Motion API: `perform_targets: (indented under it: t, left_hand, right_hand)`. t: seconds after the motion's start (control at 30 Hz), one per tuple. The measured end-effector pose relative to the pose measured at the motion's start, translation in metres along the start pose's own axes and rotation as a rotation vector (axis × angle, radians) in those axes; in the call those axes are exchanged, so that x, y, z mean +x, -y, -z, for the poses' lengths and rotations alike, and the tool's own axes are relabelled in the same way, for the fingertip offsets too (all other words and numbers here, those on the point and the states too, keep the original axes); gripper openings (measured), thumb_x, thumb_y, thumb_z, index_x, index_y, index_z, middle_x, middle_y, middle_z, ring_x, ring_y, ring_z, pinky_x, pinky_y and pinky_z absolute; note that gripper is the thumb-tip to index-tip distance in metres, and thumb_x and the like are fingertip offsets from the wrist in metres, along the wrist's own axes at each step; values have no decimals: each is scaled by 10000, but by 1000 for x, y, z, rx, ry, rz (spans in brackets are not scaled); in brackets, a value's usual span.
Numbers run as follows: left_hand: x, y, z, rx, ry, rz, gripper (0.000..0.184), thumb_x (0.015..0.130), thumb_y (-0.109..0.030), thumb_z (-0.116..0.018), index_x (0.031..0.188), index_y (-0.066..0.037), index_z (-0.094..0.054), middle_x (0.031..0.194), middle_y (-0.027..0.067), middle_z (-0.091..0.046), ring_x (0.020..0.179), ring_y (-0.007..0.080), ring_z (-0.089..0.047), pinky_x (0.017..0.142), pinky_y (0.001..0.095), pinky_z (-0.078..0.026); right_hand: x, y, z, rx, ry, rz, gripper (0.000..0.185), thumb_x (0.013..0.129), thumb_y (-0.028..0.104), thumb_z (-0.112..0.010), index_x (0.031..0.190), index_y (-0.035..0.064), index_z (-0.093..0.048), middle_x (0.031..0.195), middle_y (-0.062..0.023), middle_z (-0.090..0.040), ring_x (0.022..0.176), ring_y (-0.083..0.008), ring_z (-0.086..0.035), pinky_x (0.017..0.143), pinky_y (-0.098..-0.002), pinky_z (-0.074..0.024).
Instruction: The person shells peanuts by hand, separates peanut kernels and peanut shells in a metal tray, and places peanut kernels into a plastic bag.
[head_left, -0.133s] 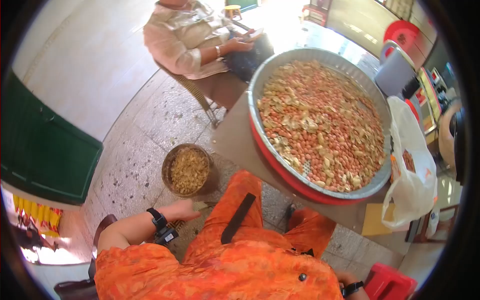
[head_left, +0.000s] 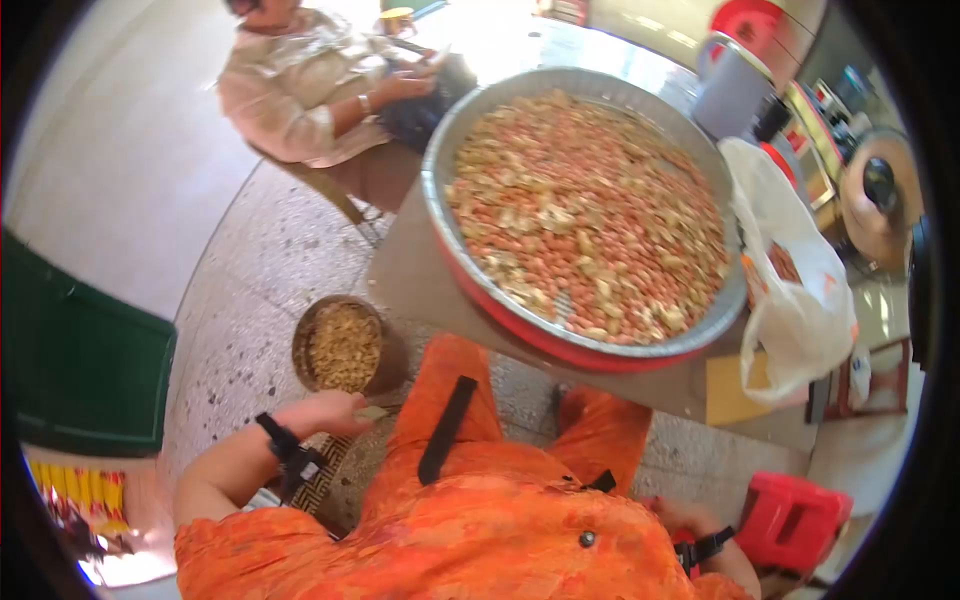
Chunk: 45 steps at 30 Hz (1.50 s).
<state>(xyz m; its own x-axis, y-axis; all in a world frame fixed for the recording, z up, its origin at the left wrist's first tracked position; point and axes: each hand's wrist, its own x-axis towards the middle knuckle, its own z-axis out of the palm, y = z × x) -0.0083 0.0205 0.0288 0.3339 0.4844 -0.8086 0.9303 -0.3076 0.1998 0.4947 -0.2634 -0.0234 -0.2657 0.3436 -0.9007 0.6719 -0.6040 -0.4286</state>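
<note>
My left hand [head_left: 332, 412] is at the lower left, beside my left thigh and just below a round bin [head_left: 385, 362] of peanut shells [head_left: 344, 345] on the floor. Its fingers look curled together, with a small pale thing at their tips that I cannot make out. My right hand [head_left: 680, 515] is low at the right, near my right hip, blurred, its fingers unclear. On the table [head_left: 400, 265], a large round metal tray [head_left: 436, 190] holds shelled red peanuts [head_left: 585, 190] mixed with pale shells. Neither hand touches the tray.
Another person [head_left: 310, 90] sits at the table's far left side. A white plastic bag [head_left: 790, 325] with peanuts stands right of the tray, near a yellowish sheet [head_left: 733, 388]. A red stool [head_left: 790, 520] is at the lower right, a green door [head_left: 85, 350] at the left.
The view has turned, so the table, tray, bin and other person appear farther left. More of my right forearm and the red stool shows. My left hand stays beside the bin.
</note>
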Motion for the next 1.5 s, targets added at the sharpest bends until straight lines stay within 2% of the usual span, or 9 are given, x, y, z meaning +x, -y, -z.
perform_targets:
  t: [0.17, 0.3, 0.57, 0.77, 0.83, 0.97, 1.07, 1.3, 1.5]
  left_hand:
    - [-26, -67, 87, -193, 165, 30, 536, 806, -402, -540, 1173, -22, -453, 988, 140, -581, 831, 210, -569, 711, 321, -465]
    - [-24, -66, 129, -70, -140, -504, 380, 843, -218, -537, 1185, -78, -450, 926, 72, -586, 764, 151, -550, 653, 275, -470]
    - [-48, -137, 254, -249, -334, -458, 309, 839, -178, -530, 1138, -119, -483, 861, 20, -569, 712, 93, -554, 591, 222, -460]
    - [-1, -179, 328, -331, -669, -617, 352, 847, -331, -502, 1139, -135, -497, 874, 25, -565, 707, 107, -560, 565, 227, -467]
    - [48, -185, 338, -544, -621, -775, 422, 836, -391, -498, 1174, -140, -471, 955, 44, -554, 790, 133, -552, 583, 246, -482]
    - [81, -239, 320, 41, -551, -221, 582, 797, -482, -491, 1229, -104, -395, 1197, 103, -461, 1024, 278, -493, 609, 353, -517]
    - [111, -236, 312, 166, -631, -139, 611, 792, -511, -420, 1121, -7, -524, 1207, 153, -479, 1125, 294, -451, 942, 357, -353]
    - [156, -246, 314, 263, -477, -143, 501, 807, -444, -423, 1100, -59, -557, 1181, 123, -512, 1071, 272, -502, 908, 376, -377]
    - [133, -299, 308, 151, -279, -362, 482, 795, -386, -533, 1124, -35, -498, 999, 87, -581, 752, 253, -608, 532, 291, -534]
  right_hand:
    - [-46, 33, 36, 111, -97, -189, 449, 829, 419, -520, 1042, 23, -518, 837, -67, -598, 651, -142, -596, 560, -281, -497]
    - [-77, 68, 54, 328, -303, 92, 324, 863, 288, -505, 1006, -2, -519, 796, -64, -592, 677, -115, -574, 604, -255, -478]
    - [-172, 144, 100, 354, -783, 710, 199, 838, 51, -519, 1033, 21, -497, 847, -43, -561, 796, -107, -551, 690, -237, -463]
    - [-166, 212, 174, 167, -1107, 982, 271, 848, 161, -519, 1060, -6, -496, 884, -60, -583, 782, -91, -543, 680, -214, -447]
    - [-143, 236, 198, 83, -1138, 849, 379, 829, 246, -546, 1104, -6, -478, 967, -97, -572, 867, -140, -551, 738, -252, -449]
    - [-83, 259, 261, -335, -1152, 451, 523, 779, 364, -575, 1152, 17, -456, 1097, -148, -527, 990, -223, -521, 816, -316, -425]
    - [-72, 278, 286, -484, -1074, 245, 617, 741, 416, -584, 1176, 4, -437, 1144, -193, -497, 1043, -281, -497, 859, -350, -406]
    - [-24, 278, 324, -430, -1014, -109, 753, 672, 504, -599, 1154, -56, -455, 1181, -213, -483, 1098, -295, -472, 892, -358, -395]
    - [0, 305, 306, -438, -1040, 357, 395, 630, 260, -651, 947, 29, -601, 959, -169, -597, 929, -287, -563, 776, -368, -462]
